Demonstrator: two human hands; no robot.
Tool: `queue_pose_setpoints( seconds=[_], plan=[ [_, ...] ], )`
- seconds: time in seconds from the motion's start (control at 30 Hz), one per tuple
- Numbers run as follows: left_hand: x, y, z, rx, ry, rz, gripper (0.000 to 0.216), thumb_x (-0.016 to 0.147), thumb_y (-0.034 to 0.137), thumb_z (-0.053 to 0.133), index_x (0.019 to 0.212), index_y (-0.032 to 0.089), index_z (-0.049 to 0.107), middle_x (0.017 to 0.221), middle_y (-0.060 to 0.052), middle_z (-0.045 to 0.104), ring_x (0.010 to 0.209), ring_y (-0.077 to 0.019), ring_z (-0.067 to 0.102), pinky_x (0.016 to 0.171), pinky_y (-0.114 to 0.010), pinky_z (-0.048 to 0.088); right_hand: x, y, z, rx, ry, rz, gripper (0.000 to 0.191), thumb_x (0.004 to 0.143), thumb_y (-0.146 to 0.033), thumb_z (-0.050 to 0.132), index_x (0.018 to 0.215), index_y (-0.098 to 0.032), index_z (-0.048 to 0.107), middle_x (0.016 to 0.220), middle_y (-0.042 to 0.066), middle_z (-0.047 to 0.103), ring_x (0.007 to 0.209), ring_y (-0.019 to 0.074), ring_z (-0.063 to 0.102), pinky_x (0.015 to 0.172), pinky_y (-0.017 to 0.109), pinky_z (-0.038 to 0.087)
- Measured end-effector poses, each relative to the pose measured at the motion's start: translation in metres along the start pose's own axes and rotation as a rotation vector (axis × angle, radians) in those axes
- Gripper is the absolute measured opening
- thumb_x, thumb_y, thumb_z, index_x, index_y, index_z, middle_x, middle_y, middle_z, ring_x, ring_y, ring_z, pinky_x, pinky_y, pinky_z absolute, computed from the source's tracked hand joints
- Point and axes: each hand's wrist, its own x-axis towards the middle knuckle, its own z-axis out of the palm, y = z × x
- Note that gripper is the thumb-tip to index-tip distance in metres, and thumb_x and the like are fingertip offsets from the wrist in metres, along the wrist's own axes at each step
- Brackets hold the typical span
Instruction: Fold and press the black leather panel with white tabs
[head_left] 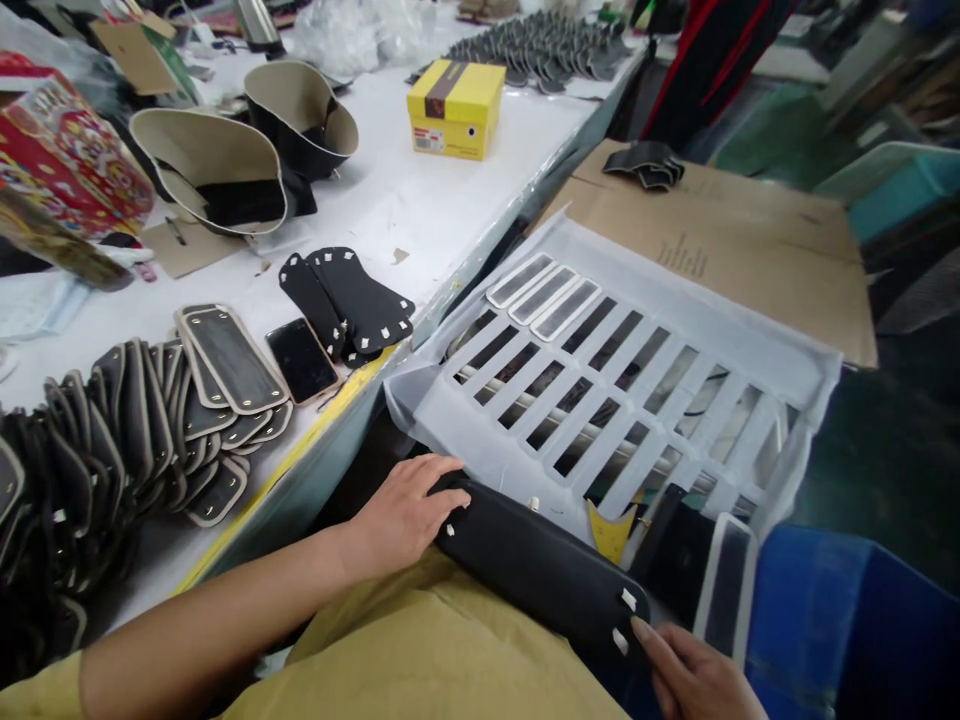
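A long black panel point(540, 575) lies across my lap at a slant, with small white tabs near both ends. My left hand point(405, 515) grips its left end, the thumb on top beside a tab. At the lower right, my right hand point(694, 670) pinches the other end between thumb and fingers; part of this hand is cut off by the frame. Behind the panel stands a white slotted crate point(487, 400), where several pale-edged dark strips point(562, 308) lie in the far left corner. A yellow curved piece point(611, 532) and another pale-edged strip point(726, 580) are close to the panel.
On the white table point(375, 200) at left are stacked dark pieces point(142, 420), a phone point(302, 360), black tabbed panels point(360, 300), two boot-like shafts point(214, 175) and a yellow box point(456, 108). Cardboard point(750, 240) lies beyond the crate; a blue bin point(832, 620) stands at right.
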Motion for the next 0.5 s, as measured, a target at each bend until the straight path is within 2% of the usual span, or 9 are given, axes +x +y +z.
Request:
queue_pose_setpoints(
  seconds=[0.13, 0.23, 0.4, 0.5],
  plan=[
    [0.021, -0.002, -0.009, -0.159, -0.179, -0.049, 0.056, 0.074, 0.006, 0.049, 0.128, 0.021, 0.043, 0.137, -0.009, 0.034, 0.123, -0.0223, 0.036, 0.106, -0.042, 0.031, 0.001, -0.002, -0.002, -0.043, -0.011, 0.013, 0.061, 0.059, -0.076, 0.034, 0.066, -0.015, 0.04, 0.043, -0.001, 0.044, 0.034, 0.006, 0.038, 0.042, 0.018, 0.028],
    [0.033, -0.005, -0.016, -0.191, -0.263, -0.047, 0.062, 0.07, 0.004, 0.05, 0.13, 0.018, 0.041, 0.137, -0.01, 0.036, 0.127, -0.021, 0.034, 0.108, -0.04, 0.029, 0.001, -0.002, -0.004, -0.079, -0.009, -0.009, 0.063, 0.059, -0.077, 0.034, 0.064, -0.015, 0.041, 0.045, -0.001, 0.045, 0.036, 0.0058, 0.04, 0.043, 0.018, 0.03],
    [0.036, -0.005, -0.023, -0.108, -0.314, 0.028, 0.064, 0.07, 0.005, 0.053, 0.132, 0.018, 0.042, 0.138, -0.012, 0.035, 0.128, -0.0229, 0.034, 0.108, -0.04, 0.029, 0.002, 0.004, -0.004, -0.113, -0.011, -0.06, 0.062, 0.064, -0.077, 0.034, 0.063, -0.015, 0.042, 0.047, -0.001, 0.046, 0.037, 0.0064, 0.042, 0.045, 0.019, 0.034],
    [0.033, -0.003, -0.023, 0.004, -0.304, 0.173, 0.06, 0.07, 0.002, 0.052, 0.126, 0.024, 0.051, 0.141, -0.01, 0.032, 0.131, -0.0261, 0.029, 0.108, -0.043, 0.027, -0.003, 0.003, -0.003, -0.094, -0.01, -0.084, 0.061, 0.064, -0.076, 0.036, 0.064, -0.015, 0.042, 0.047, -0.002, 0.045, 0.037, 0.0065, 0.041, 0.045, 0.019, 0.033]
  ],
)
